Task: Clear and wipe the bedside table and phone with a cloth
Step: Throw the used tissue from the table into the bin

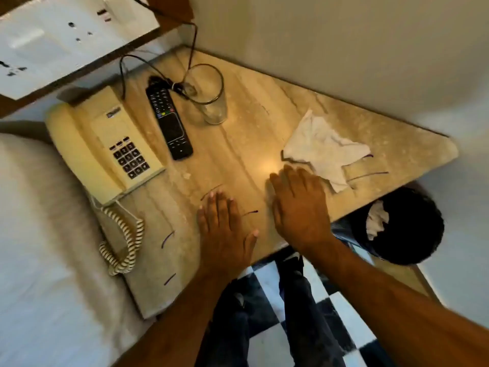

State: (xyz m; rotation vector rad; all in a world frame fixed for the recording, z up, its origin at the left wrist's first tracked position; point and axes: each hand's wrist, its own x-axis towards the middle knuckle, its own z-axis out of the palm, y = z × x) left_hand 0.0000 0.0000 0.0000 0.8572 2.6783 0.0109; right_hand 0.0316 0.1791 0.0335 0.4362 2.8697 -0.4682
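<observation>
The beige marble bedside table (232,160) fills the middle of the head view. A cream corded phone (105,147) stands at its left side, handset on the cradle, coiled cord (124,242) hanging over the front edge. A crumpled white cloth (322,147) lies at the right of the tabletop. My left hand (225,229) rests flat on the table near the front edge, fingers apart, holding nothing. My right hand (299,205) lies palm down just left of and below the cloth, fingertips close to its edge, nothing in its grip.
A black remote (169,120) lies beside the phone, with an empty glass (211,102) and a black cable (195,72) behind it. A black bin (404,226) holding white paper stands below the table's right corner. White bedding (39,247) is at left, checkered floor (270,284) below.
</observation>
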